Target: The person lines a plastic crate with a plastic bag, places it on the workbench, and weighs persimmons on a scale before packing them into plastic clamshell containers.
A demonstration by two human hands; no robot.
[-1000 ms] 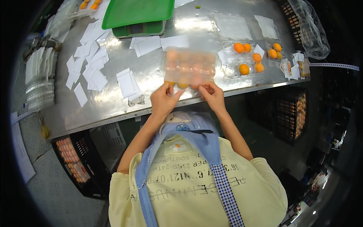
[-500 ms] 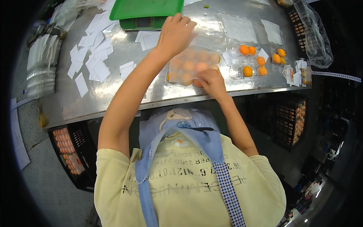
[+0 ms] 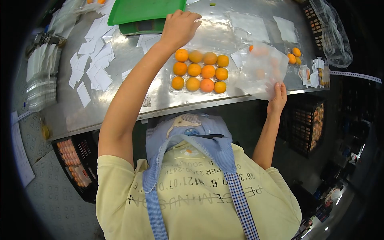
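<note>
A clear plastic fruit box (image 3: 171,82) stands with its lid up on the metal table, rows of round orange fruits (image 3: 194,70) uncovered in its hollows. My left hand (image 3: 182,27) is closed on the far edge of the raised clear lid (image 3: 212,34); the fingertips are partly hidden. Off to the right, my right hand (image 3: 277,98) pinches the near corner of a thin, see-through white sheet (image 3: 262,74). That sheet hangs over another clear tray, and fruits show faintly through it.
A green box with a green lid (image 3: 144,11) stands at the back. White paper cards (image 3: 96,56) lie scattered on the left. A smaller fruit pack (image 3: 294,56) and small packets (image 3: 312,75) sit on the right. Black crates (image 3: 306,124) of fruit stand below the table edge (image 3: 192,106).
My right hand has lifted the sheet off the fruits and carried it right. My left hand stays at the lid, shifted slightly left in view.
</note>
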